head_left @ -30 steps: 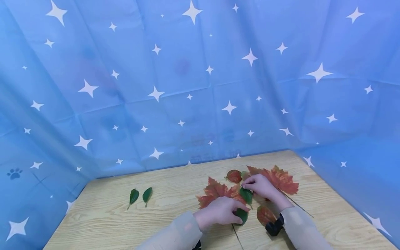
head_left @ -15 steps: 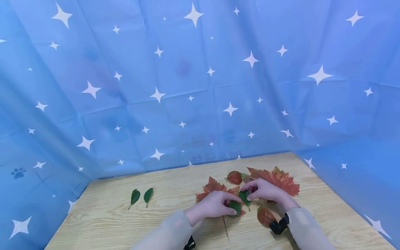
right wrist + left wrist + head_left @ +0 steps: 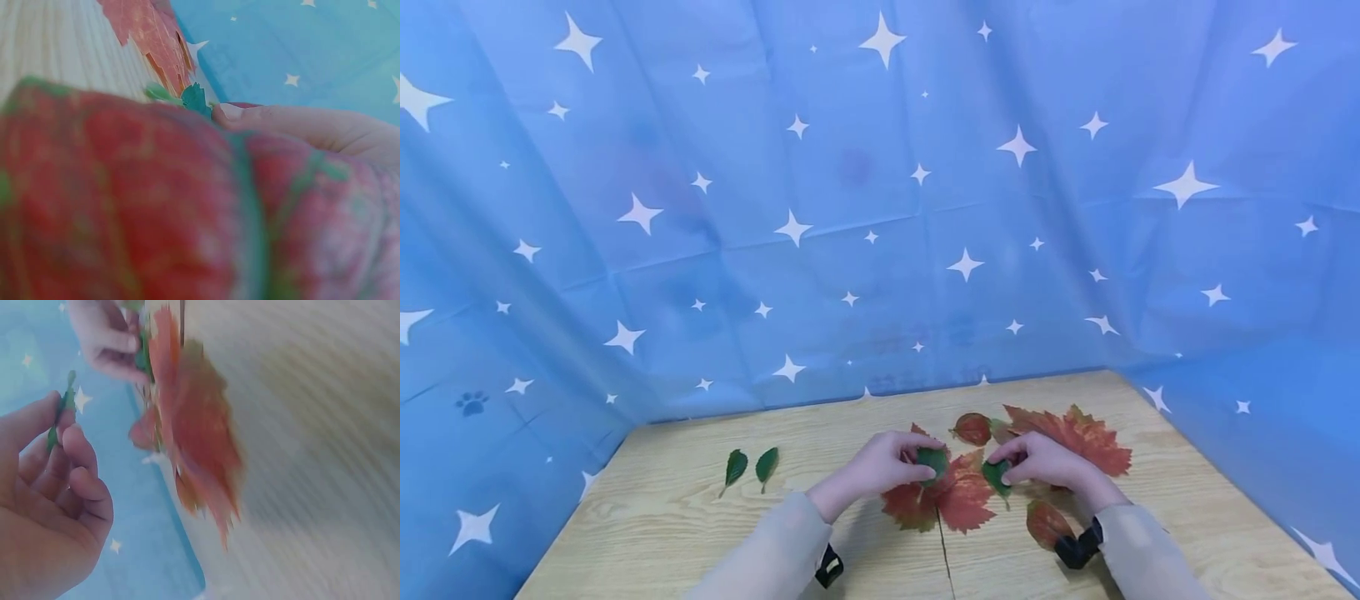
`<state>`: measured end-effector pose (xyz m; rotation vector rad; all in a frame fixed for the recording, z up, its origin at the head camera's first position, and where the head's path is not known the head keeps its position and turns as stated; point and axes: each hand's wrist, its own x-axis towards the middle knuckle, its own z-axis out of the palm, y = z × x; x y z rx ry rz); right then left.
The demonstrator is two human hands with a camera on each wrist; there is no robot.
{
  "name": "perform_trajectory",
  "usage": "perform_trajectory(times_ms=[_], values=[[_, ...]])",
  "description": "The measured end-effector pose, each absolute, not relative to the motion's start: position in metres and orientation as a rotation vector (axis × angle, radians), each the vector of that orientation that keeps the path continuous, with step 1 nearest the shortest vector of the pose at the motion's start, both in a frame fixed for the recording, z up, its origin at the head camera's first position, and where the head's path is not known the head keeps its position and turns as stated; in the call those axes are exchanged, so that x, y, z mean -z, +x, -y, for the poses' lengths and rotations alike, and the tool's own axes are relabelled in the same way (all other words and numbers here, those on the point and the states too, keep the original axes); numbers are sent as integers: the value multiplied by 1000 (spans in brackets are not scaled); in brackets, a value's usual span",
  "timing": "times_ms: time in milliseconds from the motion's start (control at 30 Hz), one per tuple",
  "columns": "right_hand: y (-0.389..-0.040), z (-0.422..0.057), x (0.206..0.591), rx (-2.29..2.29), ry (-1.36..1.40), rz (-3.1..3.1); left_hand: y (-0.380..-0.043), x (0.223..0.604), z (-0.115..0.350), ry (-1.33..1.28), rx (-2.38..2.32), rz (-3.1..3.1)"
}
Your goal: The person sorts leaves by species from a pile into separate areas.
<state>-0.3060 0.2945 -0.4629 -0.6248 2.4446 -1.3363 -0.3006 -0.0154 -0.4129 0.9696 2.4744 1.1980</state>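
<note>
My left hand (image 3: 886,463) pinches a green leaf (image 3: 933,463) between thumb and fingers, over a red-orange maple leaf (image 3: 958,492). In the left wrist view this green leaf (image 3: 67,409) is raised clear of the table. To the right, my right hand (image 3: 1043,461) pinches another green leaf (image 3: 996,477) by the maple leaf's right edge. In the right wrist view the thumb (image 3: 234,112) presses that leaf's tip, while a rounded red leaf (image 3: 125,200) close to the camera hides most of the hand.
Two green leaves (image 3: 736,468) lie apart on the left of the wooden table (image 3: 640,517). Behind the right hand are a rounded red leaf (image 3: 973,429) and a second maple leaf (image 3: 1086,437). Another rounded leaf (image 3: 1047,525) lies near the right wrist. A blue starred cloth (image 3: 850,208) surrounds the table.
My left hand has moved left and away from me with its green leaf, uncovering more of the maple leaf. The right hand stays nearly in place, now pinching its leaf. The head view has shifted slightly.
</note>
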Motion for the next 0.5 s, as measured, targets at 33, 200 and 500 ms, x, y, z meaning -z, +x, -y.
perform_trajectory(times_ms=[33,200,500], values=[[-306,-294,463,1342,-619,-2441,-302,413,20,963,-1205,-2487],[-307,-293,463,1358,-576,-2426,-313,417,47,918,-1230,-2544],[-306,-293,462,1342,-570,-2448,-327,415,95,811,-1251,-2613]])
